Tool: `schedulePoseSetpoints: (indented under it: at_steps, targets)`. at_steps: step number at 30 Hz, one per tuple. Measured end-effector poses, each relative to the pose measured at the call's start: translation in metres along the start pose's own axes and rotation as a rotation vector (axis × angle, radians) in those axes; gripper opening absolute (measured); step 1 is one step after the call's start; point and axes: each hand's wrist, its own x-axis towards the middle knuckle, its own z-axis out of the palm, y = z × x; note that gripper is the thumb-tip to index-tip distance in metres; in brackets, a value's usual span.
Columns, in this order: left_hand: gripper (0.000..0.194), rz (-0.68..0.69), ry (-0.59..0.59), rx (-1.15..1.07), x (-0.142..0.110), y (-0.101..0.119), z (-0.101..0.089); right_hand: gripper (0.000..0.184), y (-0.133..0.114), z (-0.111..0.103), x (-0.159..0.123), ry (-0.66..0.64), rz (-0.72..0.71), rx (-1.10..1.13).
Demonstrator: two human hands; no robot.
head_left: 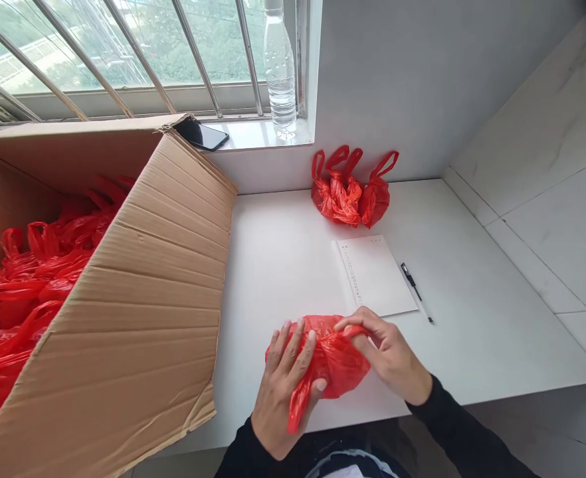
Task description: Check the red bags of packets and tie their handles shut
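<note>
A red plastic bag (340,362) with something bundled inside lies near the front edge of the white table (273,265). Its neck is gathered at the top, and one handle loop hangs toward me. My left hand (286,385) rests flat on the bag's left side, fingers stretched and slightly apart. Between the thumb and forefinger of my right hand (385,348), a handle of the bag is pinched at its upper right. The bag's contents are hidden by the plastic.
A cardboard box (158,285) full of red bags (48,265) stands at the left. More tied red bags (347,196) sit against the wall. A notebook (377,275) and a pen (417,292) lie mid-table. On the sill are a water bottle (280,79) and a phone (206,135).
</note>
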Motion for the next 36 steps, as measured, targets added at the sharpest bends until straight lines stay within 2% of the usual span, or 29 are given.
schedulePoseSetpoints:
  at_steps: [2,4,8,12,14,16,19,23,25,27,30,32,34,36]
  targets:
    - [0.06,0.031,0.012,0.078,0.004,0.0,0.013,0.03,0.008,0.016,-0.006,0.023,-0.176,-0.227]
    - [0.06,0.024,0.023,0.14,0.003,-0.002,0.026,0.041,0.025,0.031,-0.013,0.058,-0.303,-0.421]
    - [0.063,-0.004,-0.019,0.264,-0.006,-0.008,0.045,0.056,0.067,0.052,-0.019,0.038,-0.301,-0.696]
    - [0.064,-0.029,-0.033,0.313,-0.008,-0.008,0.054,0.057,0.085,0.057,-0.015,0.018,-0.313,-0.781]
    - [0.064,-0.039,-0.041,0.295,-0.007,-0.007,0.053,0.057,0.082,0.055,-0.012,0.024,-0.316,-0.75]
    - [0.062,-0.064,-0.046,0.254,-0.005,-0.006,0.047,0.053,0.073,0.049,-0.01,0.028,-0.293,-0.617]
    - [0.058,-0.133,-0.01,0.151,-0.002,-0.002,0.032,0.041,0.048,0.033,-0.008,0.071,-0.18,-0.202]
    - [0.056,-0.24,0.083,0.049,-0.001,0.003,0.012,0.036,0.017,0.013,-0.003,0.118,0.107,0.485]
    - [0.055,-0.252,0.091,0.044,-0.004,0.003,0.007,0.033,0.014,0.008,0.001,0.14,0.176,0.698]
    - [0.056,-0.231,0.086,0.083,-0.009,-0.002,0.004,0.025,0.018,0.004,0.006,0.179,0.216,0.799]
    - [0.057,-0.226,0.097,0.176,-0.018,-0.011,0.0,0.02,0.031,-0.002,0.008,0.225,0.271,0.797]
    - [0.058,-0.248,0.098,0.191,-0.02,-0.014,-0.003,0.021,0.034,-0.003,0.005,0.248,0.258,0.665]
    - [0.059,-0.23,0.079,0.167,-0.018,-0.012,-0.003,0.027,0.033,0.001,-0.001,0.29,0.166,0.398]
    - [0.06,-0.142,0.038,0.149,-0.012,-0.006,0.003,0.034,0.032,0.011,-0.008,0.273,-0.015,0.042]
